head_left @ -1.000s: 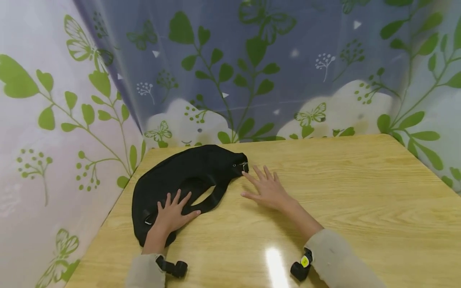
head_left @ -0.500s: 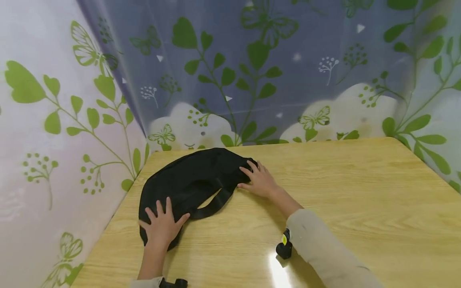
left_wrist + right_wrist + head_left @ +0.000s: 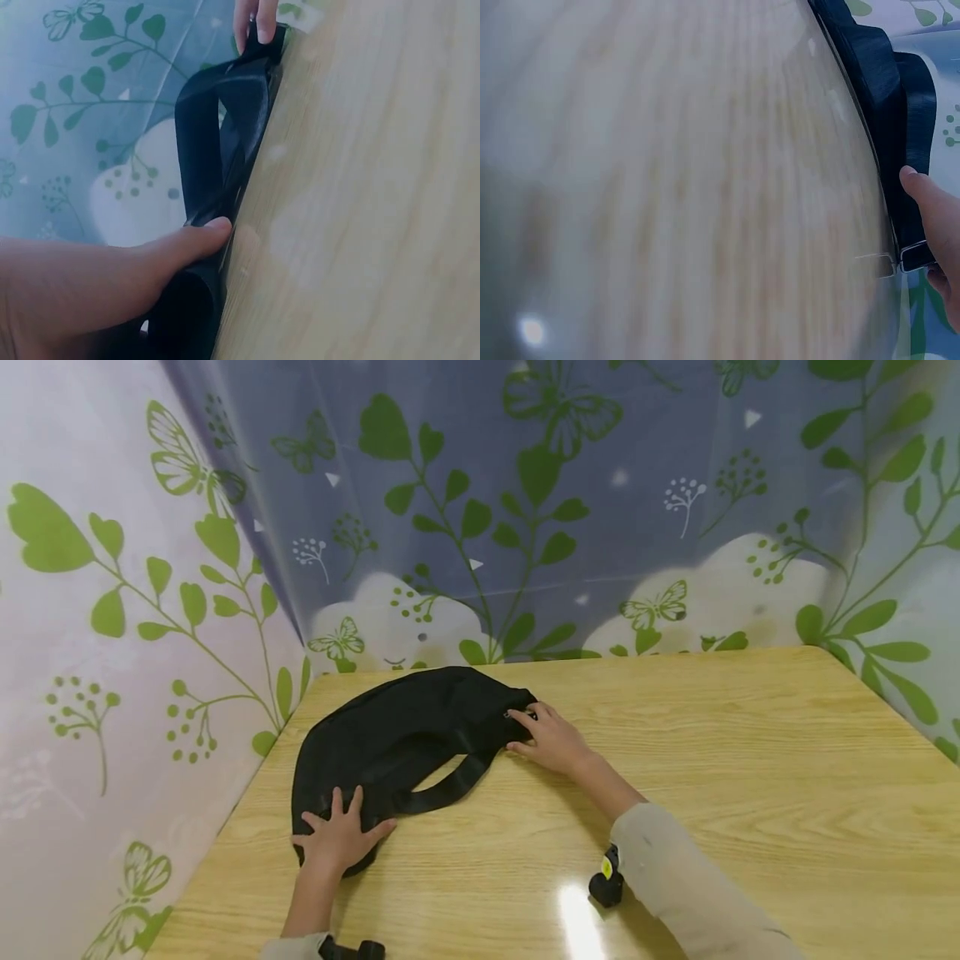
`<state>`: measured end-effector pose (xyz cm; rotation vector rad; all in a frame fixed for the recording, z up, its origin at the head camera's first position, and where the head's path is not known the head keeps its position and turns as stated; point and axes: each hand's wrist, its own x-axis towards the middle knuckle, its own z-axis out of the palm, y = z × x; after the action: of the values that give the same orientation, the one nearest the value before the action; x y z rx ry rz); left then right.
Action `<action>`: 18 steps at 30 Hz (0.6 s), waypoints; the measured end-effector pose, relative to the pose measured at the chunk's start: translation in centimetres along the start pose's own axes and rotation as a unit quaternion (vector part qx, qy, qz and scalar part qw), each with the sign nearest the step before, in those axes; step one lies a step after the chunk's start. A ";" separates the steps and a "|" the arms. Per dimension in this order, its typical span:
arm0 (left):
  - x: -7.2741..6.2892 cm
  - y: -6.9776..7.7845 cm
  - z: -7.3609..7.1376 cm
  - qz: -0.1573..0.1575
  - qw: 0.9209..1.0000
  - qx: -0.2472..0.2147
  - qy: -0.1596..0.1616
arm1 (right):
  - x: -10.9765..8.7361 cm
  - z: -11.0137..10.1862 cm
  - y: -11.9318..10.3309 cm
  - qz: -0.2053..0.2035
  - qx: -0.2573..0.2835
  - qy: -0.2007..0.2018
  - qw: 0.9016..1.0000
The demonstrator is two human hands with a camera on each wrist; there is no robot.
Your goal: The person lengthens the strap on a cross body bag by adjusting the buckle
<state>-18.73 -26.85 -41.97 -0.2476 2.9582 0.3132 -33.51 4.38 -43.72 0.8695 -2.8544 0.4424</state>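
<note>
Black bag (image 3: 397, 718), one, strapped: near surface's (image 3: 712, 793) far-left corner. Left hand (image 3: 334, 842): spread wide upon it. Right hand (image 3: 557, 742): gripping its buckled end.

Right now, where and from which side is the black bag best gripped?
Probably mid-strap, from the person's near side: the band bows out from the black bag that way, leaving a gap with tabletop showing through, so it could likely be hooked there.

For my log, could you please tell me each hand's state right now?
Left hand: open, resting on the bag.
Right hand: closed, gripping the bag.
</note>
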 end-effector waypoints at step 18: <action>2.7 1.4 0.3 0.100 0.994 0.029 0.016 | -5.1 -1.8 1.3 0.025 0.002 0.039 0.999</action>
<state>-21.53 -25.79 -42.44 0.0533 3.0241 0.2498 -29.94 8.62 -43.34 0.7654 -2.8091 0.4781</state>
